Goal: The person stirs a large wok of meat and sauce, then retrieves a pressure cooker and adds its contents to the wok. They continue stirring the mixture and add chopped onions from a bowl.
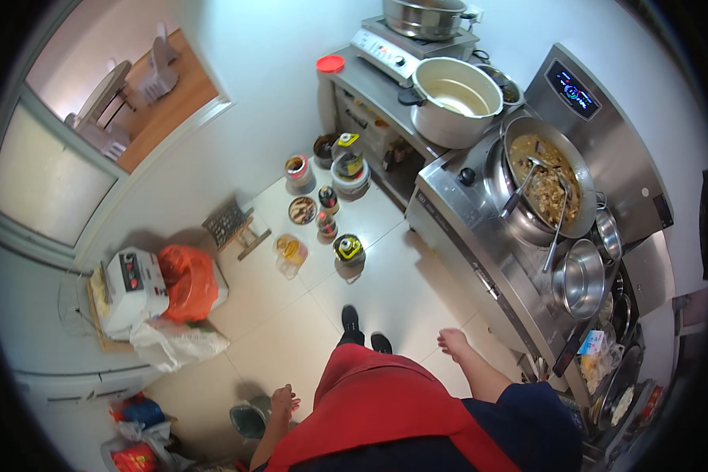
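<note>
My left hand [284,400] hangs beside the red apron [377,407], near a dark bin on the floor, and holds nothing. On the other side, my right hand [453,343] hangs over the tiled floor with its fingers loosely curled and nothing seen in it. To the right, a large wok [585,171] of brown stew rests on the steel stove [478,203], with a ladle [522,189] and a second long-handled utensil [557,230] in it. A steel bowl [579,280] stands beside the wok. Behind them is a big aluminium pot [448,121] with pale liquid.
Oil jugs [348,249], sauce bottles [328,199] and a white bucket [351,183] stand on the floor ahead. A small wooden stool [233,227] is by the wall. At left are a white machine [133,289] and a red plastic bag [189,280]. An induction cooker [386,53] holds another pot.
</note>
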Available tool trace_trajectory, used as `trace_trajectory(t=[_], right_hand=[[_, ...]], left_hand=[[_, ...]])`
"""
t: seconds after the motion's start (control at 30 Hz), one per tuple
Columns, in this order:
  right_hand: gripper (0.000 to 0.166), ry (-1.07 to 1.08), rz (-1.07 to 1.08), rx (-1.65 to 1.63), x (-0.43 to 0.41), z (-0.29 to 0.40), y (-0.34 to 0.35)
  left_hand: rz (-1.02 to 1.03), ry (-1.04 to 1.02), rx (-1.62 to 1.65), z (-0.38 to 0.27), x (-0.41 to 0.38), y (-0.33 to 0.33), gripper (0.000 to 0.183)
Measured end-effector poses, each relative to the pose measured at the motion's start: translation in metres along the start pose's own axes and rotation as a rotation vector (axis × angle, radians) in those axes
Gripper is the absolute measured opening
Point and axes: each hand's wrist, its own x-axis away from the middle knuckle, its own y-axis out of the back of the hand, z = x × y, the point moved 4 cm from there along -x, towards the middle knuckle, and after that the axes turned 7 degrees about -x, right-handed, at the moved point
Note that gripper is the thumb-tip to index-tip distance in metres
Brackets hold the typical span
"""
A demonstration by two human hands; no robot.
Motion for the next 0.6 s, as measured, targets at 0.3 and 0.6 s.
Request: trace_trajectory(t=[0.3, 0.6], right_hand=[[0.017, -0.045, -0.446, -0.316, 0.019, -0.043, 0.081], [0.022, 0.353, -0.911, -0.822, 0.047, 0.043, 0.127]], left_hand=[[0.172, -0.411, -0.179, -0.332, -0.079, -0.102, 0.034], [0.354, -0.693, -0.278, -0.594, 0.041, -0.249, 0.035]])
